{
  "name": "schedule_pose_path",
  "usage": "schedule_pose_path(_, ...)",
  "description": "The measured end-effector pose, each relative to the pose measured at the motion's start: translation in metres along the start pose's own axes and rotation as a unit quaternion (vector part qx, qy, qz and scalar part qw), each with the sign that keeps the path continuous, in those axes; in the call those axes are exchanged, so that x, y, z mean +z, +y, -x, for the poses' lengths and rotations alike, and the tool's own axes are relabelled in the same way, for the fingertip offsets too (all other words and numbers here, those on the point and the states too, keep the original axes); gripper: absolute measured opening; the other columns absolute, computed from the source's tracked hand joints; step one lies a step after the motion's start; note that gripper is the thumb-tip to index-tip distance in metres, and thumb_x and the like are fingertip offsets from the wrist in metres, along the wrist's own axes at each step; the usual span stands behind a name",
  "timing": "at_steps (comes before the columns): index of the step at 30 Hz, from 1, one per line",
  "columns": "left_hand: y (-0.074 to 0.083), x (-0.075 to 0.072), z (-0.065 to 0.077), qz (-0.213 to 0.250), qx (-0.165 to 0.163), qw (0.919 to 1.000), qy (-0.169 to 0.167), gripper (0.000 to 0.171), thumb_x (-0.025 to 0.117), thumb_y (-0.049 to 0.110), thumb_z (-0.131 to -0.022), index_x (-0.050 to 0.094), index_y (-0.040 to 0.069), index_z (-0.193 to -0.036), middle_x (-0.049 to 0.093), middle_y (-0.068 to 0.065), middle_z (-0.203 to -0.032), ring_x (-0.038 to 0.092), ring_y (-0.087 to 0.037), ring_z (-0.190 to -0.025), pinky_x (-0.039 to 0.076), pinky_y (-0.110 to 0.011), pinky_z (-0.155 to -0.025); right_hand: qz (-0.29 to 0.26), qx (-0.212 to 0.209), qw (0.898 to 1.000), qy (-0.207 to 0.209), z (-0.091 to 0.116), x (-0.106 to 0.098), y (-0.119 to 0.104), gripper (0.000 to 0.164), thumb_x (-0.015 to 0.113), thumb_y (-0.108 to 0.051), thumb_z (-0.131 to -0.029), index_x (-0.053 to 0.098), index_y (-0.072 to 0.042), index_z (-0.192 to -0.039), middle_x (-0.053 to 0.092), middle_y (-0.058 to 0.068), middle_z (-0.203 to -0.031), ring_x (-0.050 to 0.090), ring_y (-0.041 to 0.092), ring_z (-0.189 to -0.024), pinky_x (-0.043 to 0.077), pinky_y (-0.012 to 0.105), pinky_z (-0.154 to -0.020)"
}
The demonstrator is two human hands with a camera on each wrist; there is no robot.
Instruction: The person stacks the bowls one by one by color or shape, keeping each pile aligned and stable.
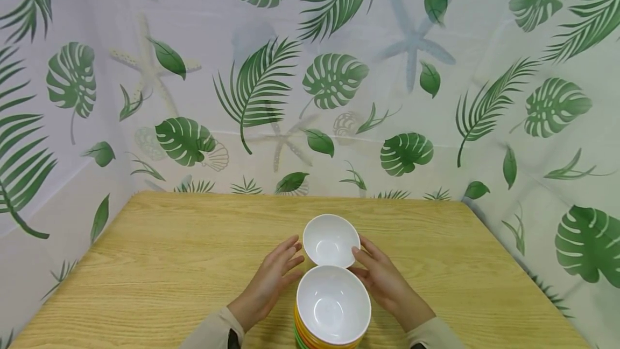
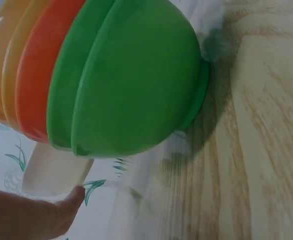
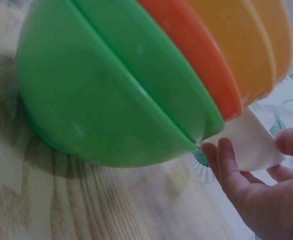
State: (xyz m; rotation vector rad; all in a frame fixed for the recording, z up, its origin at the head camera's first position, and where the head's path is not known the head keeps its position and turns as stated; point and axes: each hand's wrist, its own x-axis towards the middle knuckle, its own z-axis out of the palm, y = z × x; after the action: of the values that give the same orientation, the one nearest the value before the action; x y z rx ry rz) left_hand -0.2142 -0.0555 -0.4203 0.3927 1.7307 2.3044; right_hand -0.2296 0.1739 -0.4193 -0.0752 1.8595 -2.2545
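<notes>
A smaller white bowl (image 1: 331, 240) is just beyond a stack of bowls, up off the table. My right hand (image 1: 384, 279) grips its right side, thumb at the rim and fingers around the outside. On the other side my left hand (image 1: 273, 279) has its fingers loosely spread, fingertips close beside the bowl. The stack stands between my forearms, topped by a larger white bowl (image 1: 333, 305). Below that come yellow-orange bowls (image 3: 259, 45), a red-orange bowl (image 3: 196, 47) and green bowls (image 2: 136, 80), the lowest resting on the table.
The wood-grain table (image 1: 160, 273) extends to both sides and behind the bowls. A white cloth (image 1: 271, 176) printed with green leaves and starfish hangs along the back and sides.
</notes>
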Motion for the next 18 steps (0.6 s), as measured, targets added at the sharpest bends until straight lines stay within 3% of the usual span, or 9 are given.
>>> schedule_pose_path(6, -0.003, 0.002, -0.006, 0.037, 0.003, 0.9986, -0.039, 0.057, 0.034, 0.028, -0.102, 0.012, 0.008, -0.150, 0.013, -0.014, -0.152, 0.025, -0.036, -0.132, 0.029, -0.050, -0.102, -0.006, 0.008, 0.999, -0.044, 0.001, 0.003, -0.001, 0.059, 0.044, -0.022, -0.099, 0.016, -0.008, -0.150, 0.051, 0.008, -0.119, 0.059, 0.026, -0.097, 0.048, 0.041, -0.083)
schedule_pose_path(14, -0.009, 0.004, -0.009, 0.079, -0.006, 0.9967, -0.016, 0.056, 0.034, 0.026, -0.103, 0.010, 0.010, -0.150, 0.020, -0.022, -0.145, 0.048, -0.034, -0.113, 0.038, -0.042, -0.097, 0.009, 0.001, 0.998, -0.068, 0.001, 0.004, 0.002, 0.062, 0.046, -0.028, -0.099, 0.016, -0.008, -0.149, 0.051, 0.004, -0.117, 0.058, 0.023, -0.096, 0.049, 0.041, -0.082)
schedule_pose_path(18, -0.012, 0.003, -0.009, 0.073, 0.002, 0.9972, -0.015, 0.056, 0.035, 0.025, -0.103, 0.009, 0.010, -0.150, 0.023, -0.025, -0.139, 0.051, -0.032, -0.111, 0.039, -0.041, -0.096, 0.017, -0.020, 0.996, -0.083, 0.002, 0.003, 0.002, 0.062, 0.045, -0.030, -0.099, 0.018, -0.009, -0.149, 0.050, 0.006, -0.120, 0.058, 0.023, -0.097, 0.049, 0.041, -0.081)
